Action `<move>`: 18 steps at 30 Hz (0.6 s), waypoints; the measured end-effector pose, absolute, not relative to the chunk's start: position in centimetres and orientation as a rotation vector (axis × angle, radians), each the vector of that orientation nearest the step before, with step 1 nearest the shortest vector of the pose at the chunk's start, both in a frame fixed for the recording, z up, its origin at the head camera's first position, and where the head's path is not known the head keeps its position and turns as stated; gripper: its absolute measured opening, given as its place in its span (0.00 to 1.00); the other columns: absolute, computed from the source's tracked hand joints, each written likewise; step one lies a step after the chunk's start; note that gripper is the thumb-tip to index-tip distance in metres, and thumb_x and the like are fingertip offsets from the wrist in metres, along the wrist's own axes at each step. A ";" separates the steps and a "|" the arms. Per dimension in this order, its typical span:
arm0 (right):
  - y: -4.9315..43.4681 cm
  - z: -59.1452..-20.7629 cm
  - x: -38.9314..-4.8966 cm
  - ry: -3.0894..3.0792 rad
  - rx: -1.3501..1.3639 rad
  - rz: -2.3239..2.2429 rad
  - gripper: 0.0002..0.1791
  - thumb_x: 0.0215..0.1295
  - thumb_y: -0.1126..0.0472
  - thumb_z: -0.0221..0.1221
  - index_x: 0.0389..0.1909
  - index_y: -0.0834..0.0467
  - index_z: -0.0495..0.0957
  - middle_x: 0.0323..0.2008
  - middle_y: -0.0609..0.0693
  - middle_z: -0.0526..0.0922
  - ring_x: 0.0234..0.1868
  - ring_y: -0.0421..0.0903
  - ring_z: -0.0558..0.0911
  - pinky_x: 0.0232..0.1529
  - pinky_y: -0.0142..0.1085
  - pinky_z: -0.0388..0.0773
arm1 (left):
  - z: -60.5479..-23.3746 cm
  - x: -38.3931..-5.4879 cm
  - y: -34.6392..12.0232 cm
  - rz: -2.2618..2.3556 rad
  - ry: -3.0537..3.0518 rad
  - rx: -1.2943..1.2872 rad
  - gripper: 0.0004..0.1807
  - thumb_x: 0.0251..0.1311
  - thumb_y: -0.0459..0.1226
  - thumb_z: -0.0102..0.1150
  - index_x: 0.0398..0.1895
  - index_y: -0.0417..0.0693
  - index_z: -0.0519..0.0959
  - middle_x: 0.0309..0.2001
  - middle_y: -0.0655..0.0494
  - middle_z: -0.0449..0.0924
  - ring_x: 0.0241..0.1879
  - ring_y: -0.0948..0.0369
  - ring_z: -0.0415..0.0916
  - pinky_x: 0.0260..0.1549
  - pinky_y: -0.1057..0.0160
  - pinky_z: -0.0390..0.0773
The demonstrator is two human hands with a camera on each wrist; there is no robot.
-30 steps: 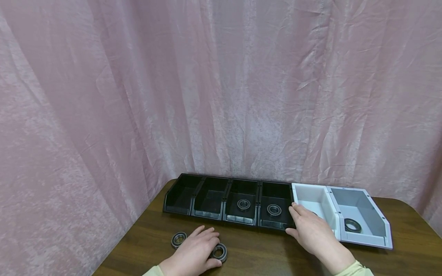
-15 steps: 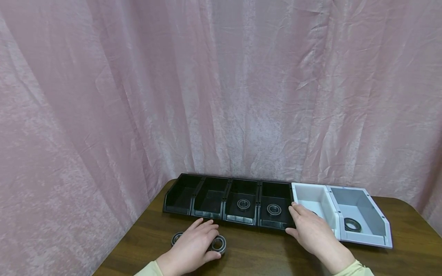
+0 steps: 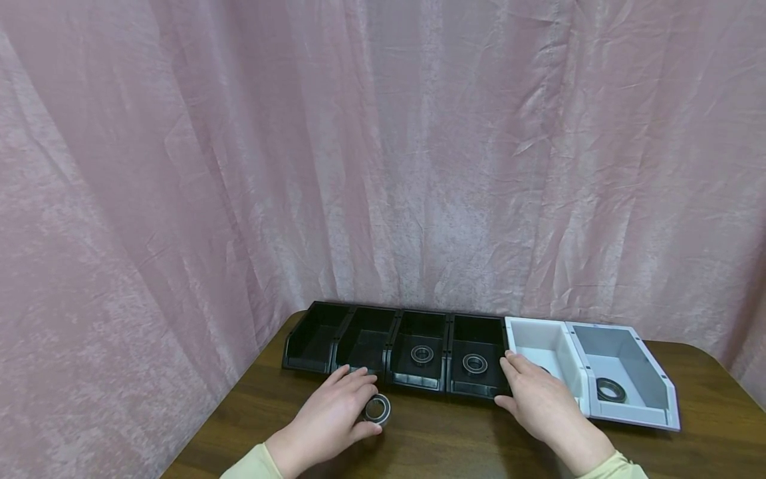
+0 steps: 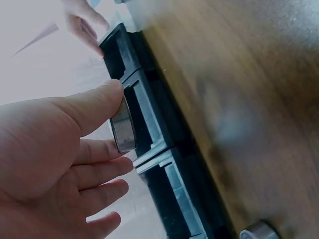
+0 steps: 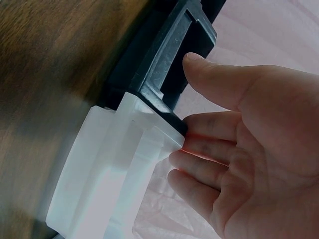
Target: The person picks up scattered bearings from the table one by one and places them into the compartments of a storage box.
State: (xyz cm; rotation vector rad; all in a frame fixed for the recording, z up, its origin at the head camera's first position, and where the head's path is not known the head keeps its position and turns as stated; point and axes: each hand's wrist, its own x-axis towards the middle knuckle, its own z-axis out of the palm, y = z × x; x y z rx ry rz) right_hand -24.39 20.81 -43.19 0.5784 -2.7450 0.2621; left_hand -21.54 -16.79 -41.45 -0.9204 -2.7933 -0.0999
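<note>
My left hand (image 3: 335,416) pinches a metal ball bearing (image 3: 378,409) between thumb and index finger, above the table just in front of the black bins. The left wrist view shows that bearing (image 4: 123,127) edge-on, the other fingers extended loosely below it. A second bearing (image 4: 259,232) lies on the table; the left hand hides it from the head view. My right hand (image 3: 541,402) has its fingertips right at the rim where the last black bin (image 5: 164,69) meets the white bin (image 5: 117,164), the fingers relaxed and holding nothing.
Side by side stand several black bins (image 3: 362,349), then a white bin (image 3: 574,359) and a light grey bin (image 3: 652,399). One bearing (image 3: 421,354) lies in the third black bin, another bearing (image 3: 475,364) in the fourth, and a darker ring (image 3: 611,390) in the grey one. A pink curtain (image 3: 383,166) hangs behind.
My left hand has risen from the table and moved toward the black bins with the bearing, covering the second bearing in the head view. The right hand has stayed put.
</note>
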 end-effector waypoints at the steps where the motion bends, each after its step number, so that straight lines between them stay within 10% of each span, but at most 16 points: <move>1: 20.8 -43.2 -24.4 -2.744 0.579 0.263 0.37 0.65 0.53 0.78 0.66 0.73 0.80 0.68 0.69 0.81 0.69 0.67 0.81 0.66 0.60 0.80 | -41.3 -21.6 -16.8 -0.101 -2.785 -0.920 0.29 0.64 0.53 0.80 0.59 0.45 0.87 0.67 0.48 0.85 0.74 0.48 0.76 0.77 0.38 0.68; 18: 20.8 -43.2 -24.3 -2.739 0.581 0.266 0.37 0.66 0.53 0.78 0.66 0.74 0.80 0.68 0.69 0.81 0.69 0.67 0.81 0.66 0.60 0.80 | -40.3 -22.2 -17.4 -0.051 -2.647 -0.903 0.29 0.64 0.55 0.80 0.58 0.45 0.86 0.66 0.48 0.85 0.73 0.47 0.77 0.77 0.39 0.68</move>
